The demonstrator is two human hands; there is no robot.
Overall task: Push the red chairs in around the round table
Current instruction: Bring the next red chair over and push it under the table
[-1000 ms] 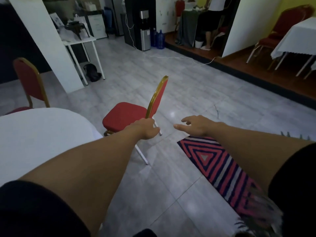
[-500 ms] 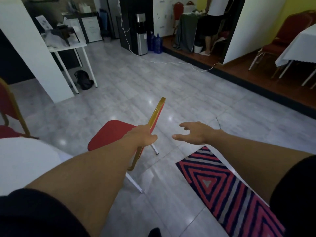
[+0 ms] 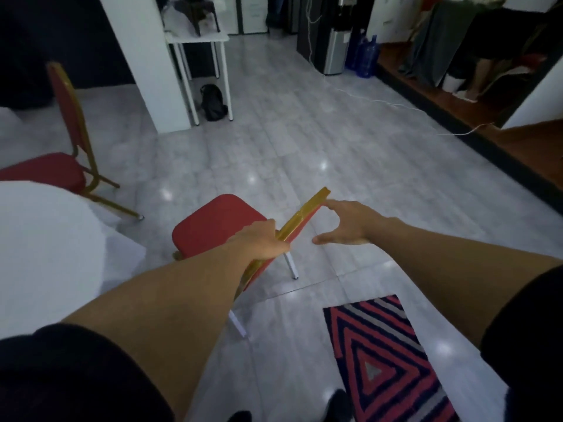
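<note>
Left hand (image 3: pixel 262 240) clamps the chair (image 3: pixel 219 226) back, right hand (image 3: pixel 350 223) fingers apart touching its top rail; chair stands just beside the surface (image 3: pixel 45 239), so next push it under.

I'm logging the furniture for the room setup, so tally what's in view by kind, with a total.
Red padded chairs with gold metal frames: 2, the near one and the far one
Round tables under white cloth: 1
Small white square-legged tables: 1
Striped red, black and grey rugs: 1
Total: 5
</note>
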